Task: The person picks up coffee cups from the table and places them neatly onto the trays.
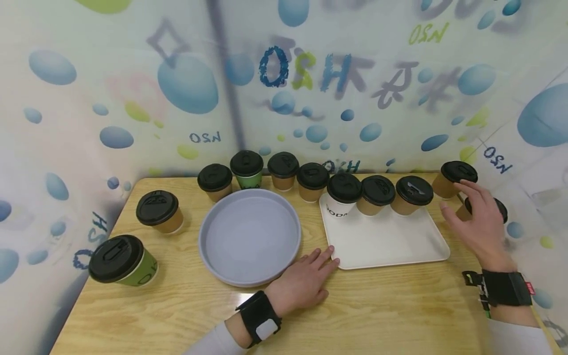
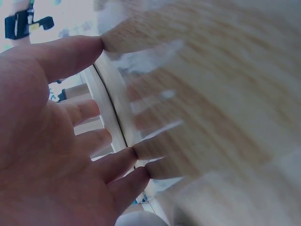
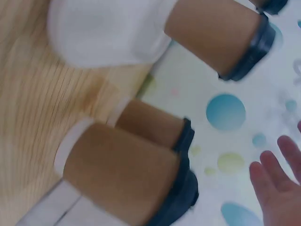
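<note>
Left hand (image 1: 303,281): spread, fingertips at near-left corner of white tray (image 1: 390,241), perhaps steadying it | right hand (image 1: 479,224): loosely spread near far-right cups (image 1: 443,186), pinching none

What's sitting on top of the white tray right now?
Along the far side of the white tray stand a white cup and two brown cups. Their black lids hide any contents, and the surface directly beneath them is covered.

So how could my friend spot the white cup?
On the wooden table, find the white tray. On it, nearest the far left corner, stands the white cup. It alone has white sides; its tray neighbours are brown cups.
</note>
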Available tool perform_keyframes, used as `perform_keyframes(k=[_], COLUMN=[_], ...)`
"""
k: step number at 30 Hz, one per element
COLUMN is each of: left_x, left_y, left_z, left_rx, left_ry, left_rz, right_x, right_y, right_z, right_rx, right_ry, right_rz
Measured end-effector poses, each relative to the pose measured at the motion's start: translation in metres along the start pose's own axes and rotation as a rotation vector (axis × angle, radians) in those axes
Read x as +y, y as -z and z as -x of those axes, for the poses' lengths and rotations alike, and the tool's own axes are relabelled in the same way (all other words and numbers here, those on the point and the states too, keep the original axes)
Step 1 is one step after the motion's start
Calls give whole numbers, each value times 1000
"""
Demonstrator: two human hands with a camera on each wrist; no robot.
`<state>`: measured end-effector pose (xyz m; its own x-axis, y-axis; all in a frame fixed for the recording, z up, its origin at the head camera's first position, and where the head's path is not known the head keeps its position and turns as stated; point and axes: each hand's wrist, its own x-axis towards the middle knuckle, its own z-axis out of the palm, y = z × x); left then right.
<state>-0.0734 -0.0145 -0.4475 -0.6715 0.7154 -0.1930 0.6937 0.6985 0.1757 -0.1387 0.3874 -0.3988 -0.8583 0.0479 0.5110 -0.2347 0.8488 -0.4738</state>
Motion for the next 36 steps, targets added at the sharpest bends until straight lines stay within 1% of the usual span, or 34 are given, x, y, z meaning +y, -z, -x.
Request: perform_keyframes(k=[3,5,8,13,15,17,21,22,29,34,36], left_x=[0,0,0,0,0,0,0,0,0,1,1], left_y=[0,0,-1,-3,-3,-3,-3,-2,-2,-2,-1], left_z=[0,0,1,1,1,0,0,0,0,0,0], left_rx=[-4,-6,-7,2,2,-1,-3,0,11,5,2], left_ry=[4,8,12,13,12,12,10,10,3,2,3], left_rz=[0,3,4,-4,-2,2,3,1,0,-5,-3], right_x=[4,8,16,27,31,35,41,43,57,64,66], right_y=[11,18,24,27,26,25,22,21,15,9,7], right_z=[9,14,21,27,29,30,29,28,20,15,13], right_rx=[153,219,281,321,317,297,228,214,154,66,42], right_ry=[-8,-26,-96,-187,-217,-267,-377,-394,-441,-523,-552], right_rz=[8,23,61,71,66,63,39,34,-24,6,15])
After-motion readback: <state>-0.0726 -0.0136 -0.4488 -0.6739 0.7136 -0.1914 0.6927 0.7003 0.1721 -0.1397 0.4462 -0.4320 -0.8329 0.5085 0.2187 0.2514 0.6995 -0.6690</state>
